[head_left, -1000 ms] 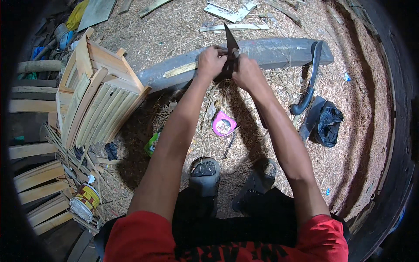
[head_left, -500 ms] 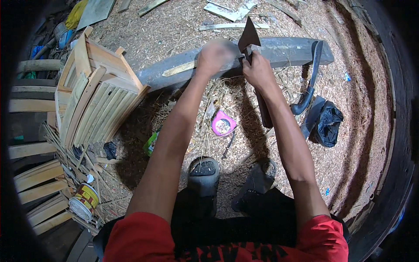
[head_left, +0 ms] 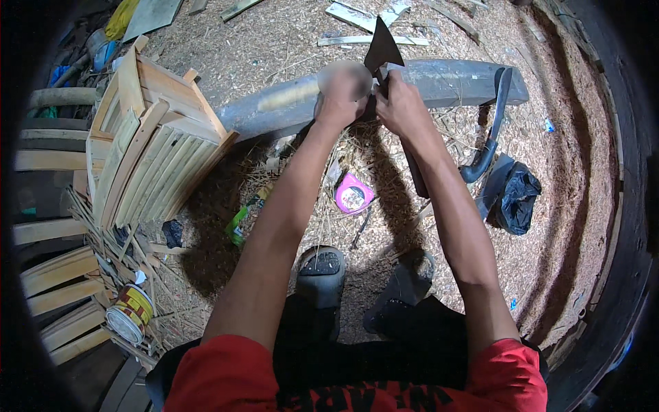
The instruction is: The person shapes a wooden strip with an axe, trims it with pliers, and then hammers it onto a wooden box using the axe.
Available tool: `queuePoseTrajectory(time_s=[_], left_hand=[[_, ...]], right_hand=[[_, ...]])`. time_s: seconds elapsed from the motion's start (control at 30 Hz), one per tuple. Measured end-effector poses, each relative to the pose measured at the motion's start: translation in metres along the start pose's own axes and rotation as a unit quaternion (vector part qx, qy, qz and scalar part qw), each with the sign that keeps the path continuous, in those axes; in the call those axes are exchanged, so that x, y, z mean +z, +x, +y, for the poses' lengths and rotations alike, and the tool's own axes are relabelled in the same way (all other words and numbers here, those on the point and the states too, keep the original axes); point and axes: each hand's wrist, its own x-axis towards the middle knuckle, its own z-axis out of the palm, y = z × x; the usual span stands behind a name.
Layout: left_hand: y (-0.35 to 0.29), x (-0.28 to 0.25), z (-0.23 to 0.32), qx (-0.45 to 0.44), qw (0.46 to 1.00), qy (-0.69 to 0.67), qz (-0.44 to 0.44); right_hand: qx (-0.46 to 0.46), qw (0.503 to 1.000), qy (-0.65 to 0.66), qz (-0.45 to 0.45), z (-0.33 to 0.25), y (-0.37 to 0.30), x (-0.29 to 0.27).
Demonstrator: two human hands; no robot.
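My right hand (head_left: 400,103) is closed around a hatchet-like tool with a dark flared blade (head_left: 383,53). Its long dark handle (head_left: 414,172) runs back beneath my right forearm. Close beside it, my left hand (head_left: 339,99) has its fingers curled in, and a blur covers what they hold. Both hands are above a long grey wooden beam (head_left: 449,77) lying on the ground. A pale, blurred strip or patch (head_left: 285,97) shows on the beam, left of my left hand. Right of my hands, a machete (head_left: 495,113) with a dark curved handle leans across the beam.
A slatted wooden piece (head_left: 154,151) stands at the left. Between my forearms lies a pink tape measure (head_left: 353,193). A black plastic bag (head_left: 518,199) sits at the right, and a yellow-and-red can (head_left: 130,314) at the lower left. Wood shavings (head_left: 439,281) cover the ground.
My left hand has shifted slightly right and down, closer to my right hand. The blade in my right hand has moved a little up and left.
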Motion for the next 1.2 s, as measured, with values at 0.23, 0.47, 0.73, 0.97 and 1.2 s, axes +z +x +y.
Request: queuePoseTrajectory(time_s=[0.23,0.47,0.73,0.97,1.2], left_hand=[[0.001,0.006,-0.009,-0.066,0.996,0.062,0.026],[0.006,0.001,-0.004,-0.097,0.995,0.006,0.017],[0.022,-0.008,-0.027,-0.086,0.991,0.082,-0.069],[0.039,-0.024,-0.042,0.048,0.989,0.08,-0.113],[0.008,0.005,-0.002,-0.01,0.997,0.005,-0.076]], right_hand=[[-0.015,0.999,-0.039,-0.024,0.002,0.006,0.0],[0.057,0.998,-0.022,-0.015,0.018,0.003,-0.002],[0.092,0.995,-0.014,0.02,0.041,-0.004,0.021],[0.121,0.992,0.02,0.033,0.037,-0.006,0.008],[0.128,0.991,0.004,0.036,0.051,-0.014,-0.004]])
